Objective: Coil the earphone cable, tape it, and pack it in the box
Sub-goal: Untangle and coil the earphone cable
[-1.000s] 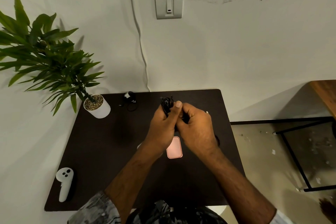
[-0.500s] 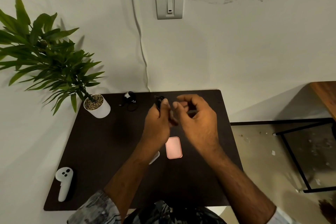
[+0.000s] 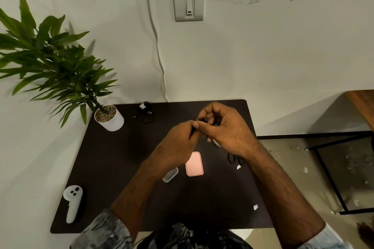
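Both hands are meeting above the middle of the dark table (image 3: 113, 167), fingertips touching. The left hand (image 3: 178, 143) is pinching a thin black earphone cable (image 3: 193, 130) between thumb and curled fingers, and the right hand (image 3: 224, 127) is closing its curled fingers on the same cable where a short black bit is showing at its fingertips (most of the cable is hiding inside the two grips, so how it is coiled cannot be told). Both forearms are reaching in from the near edge, with patterned sleeves showing at the bottom.

Below the hands, a pink box (image 3: 194, 164) is lying flat on the table, and just to its left a clear lid (image 3: 170, 175) is resting, partly covered by the left forearm. A pale rounded edge, possibly a tape roll (image 3: 216, 143), is peeking out under the right hand. A black loop of cable (image 3: 232, 158) is lying beside the right wrist, and two small white scraps (image 3: 238, 167) are sitting on the right part of the table.

At the far edge, another bundled black earphone (image 3: 146, 112) is lying near a potted plant (image 3: 60, 66) in a white pot. A white controller (image 3: 73, 202) is resting at the near left corner. A wall switch (image 3: 189, 5) is sitting on the wall behind.
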{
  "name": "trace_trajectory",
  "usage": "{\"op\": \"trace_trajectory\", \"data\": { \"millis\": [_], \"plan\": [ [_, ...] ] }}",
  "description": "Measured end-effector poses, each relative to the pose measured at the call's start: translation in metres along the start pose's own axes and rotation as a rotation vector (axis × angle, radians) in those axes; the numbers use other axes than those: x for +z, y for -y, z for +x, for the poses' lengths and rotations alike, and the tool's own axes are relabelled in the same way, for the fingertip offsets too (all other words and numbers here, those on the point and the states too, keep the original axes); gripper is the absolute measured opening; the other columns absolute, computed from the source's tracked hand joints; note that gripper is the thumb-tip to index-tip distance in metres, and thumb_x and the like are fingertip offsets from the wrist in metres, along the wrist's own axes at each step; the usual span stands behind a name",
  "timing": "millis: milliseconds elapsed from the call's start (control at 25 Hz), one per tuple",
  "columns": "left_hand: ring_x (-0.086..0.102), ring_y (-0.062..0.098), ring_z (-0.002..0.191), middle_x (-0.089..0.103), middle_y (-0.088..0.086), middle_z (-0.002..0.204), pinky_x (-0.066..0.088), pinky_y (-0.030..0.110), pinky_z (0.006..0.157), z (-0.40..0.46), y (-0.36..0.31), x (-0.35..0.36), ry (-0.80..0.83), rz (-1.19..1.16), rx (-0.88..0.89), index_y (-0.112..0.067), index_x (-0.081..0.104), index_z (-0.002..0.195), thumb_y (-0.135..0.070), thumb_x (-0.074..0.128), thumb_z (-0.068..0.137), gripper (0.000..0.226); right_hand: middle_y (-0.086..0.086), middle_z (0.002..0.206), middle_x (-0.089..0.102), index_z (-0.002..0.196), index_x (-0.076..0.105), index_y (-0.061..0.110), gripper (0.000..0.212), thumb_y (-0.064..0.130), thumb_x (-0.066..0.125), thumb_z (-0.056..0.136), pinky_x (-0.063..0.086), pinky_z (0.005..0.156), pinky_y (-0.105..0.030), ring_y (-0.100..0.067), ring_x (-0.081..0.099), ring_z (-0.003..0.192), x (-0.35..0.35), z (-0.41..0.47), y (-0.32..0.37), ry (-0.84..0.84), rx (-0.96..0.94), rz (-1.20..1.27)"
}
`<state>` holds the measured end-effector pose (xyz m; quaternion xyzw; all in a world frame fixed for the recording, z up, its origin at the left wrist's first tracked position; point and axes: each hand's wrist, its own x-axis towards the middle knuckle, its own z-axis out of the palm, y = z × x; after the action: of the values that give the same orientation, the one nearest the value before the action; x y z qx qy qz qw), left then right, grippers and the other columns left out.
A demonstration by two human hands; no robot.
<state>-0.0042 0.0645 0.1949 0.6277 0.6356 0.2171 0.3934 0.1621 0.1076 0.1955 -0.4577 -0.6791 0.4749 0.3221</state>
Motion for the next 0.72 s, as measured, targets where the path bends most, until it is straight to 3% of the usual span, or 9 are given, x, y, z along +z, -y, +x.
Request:
{"op": "trace_trajectory", "data": {
  "millis": [200, 440, 560, 720],
  "plan": [
    [0.047, 0.010, 0.057, 0.051, 0.003, 0.069, 0.042, 0.026, 0.053, -0.003, -0.005, -0.012, 0.232, -0.224, -0.005, -0.005, 0.064, 0.107, -0.035, 0.060, 0.102, 0.031, -0.008, 0.090, 0.081, 0.106, 0.080, 0.012, 0.013, 0.011, 0.077, 0.093, 0.066, 0.085, -0.042, -0.034, 0.078, 0.088, -0.013, -0.002, 0.000, 0.098, 0.036, 0.122],
    [0.057, 0.008, 0.069, 0.057, 0.000, 0.082, 0.054, 0.027, 0.066, -0.004, 0.000, -0.019, 0.409, -0.413, -0.099, -0.005, 0.064, 0.118, -0.031, 0.049, 0.107, 0.032, -0.008, 0.088, 0.081, 0.104, 0.079, 0.006, 0.012, 0.008, 0.078, 0.092, 0.064, 0.076, -0.031, -0.025, 0.079, 0.078, -0.025, -0.003, 0.002, 0.161, 0.104, 0.106],
    [0.066, 0.011, 0.080, 0.065, -0.001, 0.087, 0.057, 0.036, 0.082, -0.002, 0.005, -0.019, 0.396, -0.254, -0.054, -0.012, 0.066, 0.112, -0.031, 0.046, 0.108, 0.028, -0.007, 0.087, 0.081, 0.103, 0.079, 0.007, 0.011, 0.008, 0.078, 0.092, 0.064, 0.074, -0.029, -0.021, 0.078, 0.075, -0.026, -0.001, 0.003, 0.164, 0.126, 0.100],
    [0.057, 0.006, 0.070, 0.057, -0.002, 0.079, 0.054, 0.029, 0.074, -0.005, 0.002, -0.013, 0.376, -0.170, -0.033, -0.019, 0.064, 0.101, -0.039, 0.047, 0.107, 0.027, -0.005, 0.089, 0.082, 0.102, 0.080, 0.008, 0.011, 0.008, 0.078, 0.091, 0.064, 0.072, -0.024, -0.018, 0.077, 0.075, -0.025, 0.003, 0.004, 0.160, 0.172, 0.094]
  ]
}}
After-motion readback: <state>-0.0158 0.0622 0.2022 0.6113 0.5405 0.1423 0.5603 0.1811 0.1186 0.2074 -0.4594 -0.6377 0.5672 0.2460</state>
